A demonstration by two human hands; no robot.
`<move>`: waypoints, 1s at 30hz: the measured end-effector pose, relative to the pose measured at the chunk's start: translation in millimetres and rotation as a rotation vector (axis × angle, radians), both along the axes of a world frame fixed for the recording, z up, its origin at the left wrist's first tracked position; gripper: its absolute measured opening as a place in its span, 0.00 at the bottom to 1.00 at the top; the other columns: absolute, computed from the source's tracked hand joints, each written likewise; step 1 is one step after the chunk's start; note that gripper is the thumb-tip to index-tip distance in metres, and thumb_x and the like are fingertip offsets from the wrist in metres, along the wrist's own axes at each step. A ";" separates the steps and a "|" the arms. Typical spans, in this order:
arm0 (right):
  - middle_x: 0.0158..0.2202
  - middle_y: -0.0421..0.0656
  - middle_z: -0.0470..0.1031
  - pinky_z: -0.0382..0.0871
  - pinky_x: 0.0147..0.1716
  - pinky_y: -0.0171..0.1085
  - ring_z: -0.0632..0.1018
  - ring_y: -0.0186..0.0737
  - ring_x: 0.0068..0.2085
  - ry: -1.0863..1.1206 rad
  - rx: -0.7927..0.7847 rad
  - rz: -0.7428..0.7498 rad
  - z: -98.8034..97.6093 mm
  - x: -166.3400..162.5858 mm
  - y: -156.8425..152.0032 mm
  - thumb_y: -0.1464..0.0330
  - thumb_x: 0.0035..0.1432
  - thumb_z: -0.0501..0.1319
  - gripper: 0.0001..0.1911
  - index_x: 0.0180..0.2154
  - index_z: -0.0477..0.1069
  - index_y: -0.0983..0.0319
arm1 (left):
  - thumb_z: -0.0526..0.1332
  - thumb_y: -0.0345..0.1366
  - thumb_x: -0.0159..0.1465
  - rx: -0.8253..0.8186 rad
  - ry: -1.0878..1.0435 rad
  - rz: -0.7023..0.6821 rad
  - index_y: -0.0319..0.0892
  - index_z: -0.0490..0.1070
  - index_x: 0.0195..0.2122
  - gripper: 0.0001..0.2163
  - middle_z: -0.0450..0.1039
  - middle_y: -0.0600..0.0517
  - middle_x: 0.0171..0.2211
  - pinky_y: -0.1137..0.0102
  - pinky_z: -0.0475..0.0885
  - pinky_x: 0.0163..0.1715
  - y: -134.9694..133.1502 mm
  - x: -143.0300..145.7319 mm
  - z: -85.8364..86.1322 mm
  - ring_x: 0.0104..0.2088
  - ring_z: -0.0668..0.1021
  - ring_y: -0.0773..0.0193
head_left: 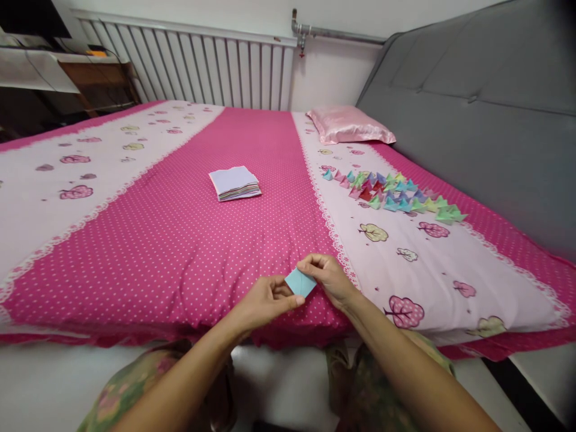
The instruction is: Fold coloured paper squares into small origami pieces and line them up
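Note:
A small light-blue folded paper (300, 282) is held between both hands just above the near edge of the bed. My left hand (265, 300) pinches its lower left side. My right hand (330, 277) pinches its upper right side. Further back on the pink dotted sheet (189, 240) lies a stack of square papers (234, 183). On the right, several folded paper pieces (393, 193) in green, blue, pink and red sit in a loose row on the white band of the sheet.
A pink satin pillow (348, 125) lies at the head of the bed by the grey padded headboard (477, 102). A white radiator (202, 63) runs along the far wall. A wooden desk (90, 81) stands at the far left.

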State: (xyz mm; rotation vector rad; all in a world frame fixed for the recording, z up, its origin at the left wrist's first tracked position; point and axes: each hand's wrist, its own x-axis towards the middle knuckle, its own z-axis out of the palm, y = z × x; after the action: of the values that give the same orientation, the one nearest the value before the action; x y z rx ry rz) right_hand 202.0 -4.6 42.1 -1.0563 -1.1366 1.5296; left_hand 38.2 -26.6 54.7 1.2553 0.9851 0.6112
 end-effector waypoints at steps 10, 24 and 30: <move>0.21 0.38 0.69 0.60 0.23 0.31 0.67 0.30 0.22 -0.173 0.159 0.106 -3.5 -5.8 -3.2 0.62 0.45 0.65 0.11 0.23 0.71 0.64 | 0.63 0.44 0.51 -0.085 -0.040 0.089 0.36 0.74 0.24 0.13 0.72 0.53 0.20 0.75 0.62 0.23 1.2 1.7 -4.4 0.20 0.69 0.71; 0.42 0.42 0.72 0.66 0.41 0.37 0.72 0.36 0.42 -0.207 0.388 0.148 5.2 8.2 -0.6 0.71 0.51 0.60 0.12 0.40 0.72 0.57 | 0.64 0.41 0.49 -0.109 -0.054 0.351 0.35 0.75 0.26 0.12 0.74 0.48 0.23 0.74 0.64 0.25 12.8 -10.0 6.5 0.23 0.72 0.68; 0.46 0.43 0.70 0.65 0.43 0.39 0.71 0.40 0.48 -0.431 0.552 0.216 6.3 8.9 -1.8 0.77 0.48 0.60 0.15 0.39 0.73 0.57 | 0.64 0.39 0.49 -0.172 -0.095 0.357 0.35 0.74 0.25 0.10 0.73 0.48 0.22 0.75 0.63 0.23 12.0 -11.2 6.8 0.22 0.72 0.69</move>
State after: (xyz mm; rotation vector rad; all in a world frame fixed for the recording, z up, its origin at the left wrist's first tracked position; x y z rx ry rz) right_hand 210.9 -6.4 48.5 -0.9128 -1.8917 1.0559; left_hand 26.9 -14.6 61.5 0.8957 1.1661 0.8355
